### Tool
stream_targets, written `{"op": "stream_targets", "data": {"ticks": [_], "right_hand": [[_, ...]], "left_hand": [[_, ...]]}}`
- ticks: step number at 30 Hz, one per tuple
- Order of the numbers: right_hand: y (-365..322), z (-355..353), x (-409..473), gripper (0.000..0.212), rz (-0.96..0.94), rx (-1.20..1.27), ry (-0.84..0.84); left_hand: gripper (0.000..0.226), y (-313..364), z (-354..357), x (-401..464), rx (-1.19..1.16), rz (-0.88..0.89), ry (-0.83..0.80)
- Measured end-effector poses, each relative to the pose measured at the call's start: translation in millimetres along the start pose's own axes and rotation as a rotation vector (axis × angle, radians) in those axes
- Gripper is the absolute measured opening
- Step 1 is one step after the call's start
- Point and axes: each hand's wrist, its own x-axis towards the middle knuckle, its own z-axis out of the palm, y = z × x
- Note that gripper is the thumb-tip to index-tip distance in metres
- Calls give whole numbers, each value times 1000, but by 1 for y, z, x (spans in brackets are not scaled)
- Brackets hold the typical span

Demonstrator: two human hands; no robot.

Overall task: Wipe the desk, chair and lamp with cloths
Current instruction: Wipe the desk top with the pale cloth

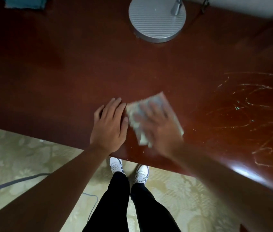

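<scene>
A dark red-brown wooden desk [82, 72] fills the upper part of the view. My right hand [155, 126] lies flat on a pale folded cloth [155, 102] and presses it onto the desk near the front edge; the hand and the cloth are blurred by motion. My left hand [111, 124] rests flat on the desk just left of the cloth, fingers straight and together. The round grey base of the lamp [155, 22] stands at the back of the desk, its stem rising at the right. The chair is not in view.
Whitish streaks and smears [252, 114] cover the desk's right part. A teal cloth [25, 4] lies at the back left corner. Below the desk edge are a patterned pale floor [15, 156], a grey cable [12, 182] and my legs and white shoes [129, 169].
</scene>
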Motion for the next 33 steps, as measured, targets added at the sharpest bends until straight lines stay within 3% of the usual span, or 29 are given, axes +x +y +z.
{"op": "stream_targets", "data": {"ticks": [3, 6, 11, 16, 21, 26, 33], "right_hand": [[-41, 6, -61, 44, -125, 80, -23], [-19, 0, -45, 46, -222, 11, -58], [9, -11, 7, 44, 193, -10, -24], [-52, 3, -63, 45, -6, 43, -38], [-31, 1, -51, 46, -160, -24, -69], [-6, -2, 18, 41, 251, -88, 31], [-70, 2, -57, 39, 18, -3, -3]], "left_hand": [[46, 0, -1, 0, -8, -9, -7], [46, 1, -2, 0, -8, -11, -16], [47, 0, -2, 1, -9, -24, -30], [47, -1, -2, 1, -16, -22, -24], [49, -2, 0, 1, -20, -15, -33], [48, -2, 2, 0, -10, -5, -8], [48, -4, 3, -1, -44, 5, 3]]}}
